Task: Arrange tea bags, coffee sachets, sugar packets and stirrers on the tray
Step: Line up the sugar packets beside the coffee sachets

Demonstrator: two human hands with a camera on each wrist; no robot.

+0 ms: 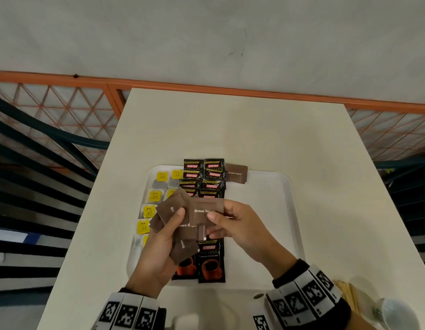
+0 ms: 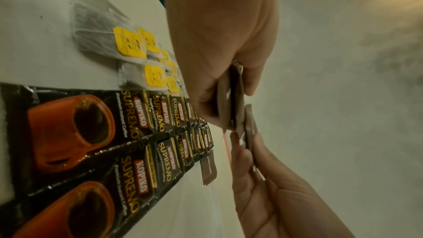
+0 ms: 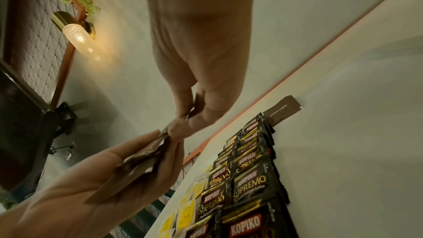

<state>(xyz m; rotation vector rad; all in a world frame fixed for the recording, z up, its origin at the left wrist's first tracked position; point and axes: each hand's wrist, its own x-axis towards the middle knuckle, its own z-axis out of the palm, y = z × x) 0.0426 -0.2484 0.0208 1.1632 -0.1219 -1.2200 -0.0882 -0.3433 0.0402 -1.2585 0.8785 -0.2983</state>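
My left hand (image 1: 177, 221) grips a fan of several brown sugar packets (image 1: 169, 209) above the white tray (image 1: 280, 210). My right hand (image 1: 218, 211) pinches the rightmost packet (image 1: 202, 210) of that fan between thumb and fingers. One brown sugar packet (image 1: 236, 173) lies on the tray's far edge, just right of the coffee. Black Kopiko coffee sachets (image 1: 211, 260) lie in two overlapping columns down the tray's middle. Tea bags (image 1: 149, 210) with yellow tags fill the tray's left side. The left wrist view shows the held packets (image 2: 231, 97) edge-on.
Wooden stirrers (image 1: 347, 294) lie on the table at the near right, beside a glass object (image 1: 394, 313). The tray's right half (image 1: 261, 229) is bare. An orange-framed mesh fence (image 1: 63, 108) runs behind the table. The table's left edge drops off to dark steps.
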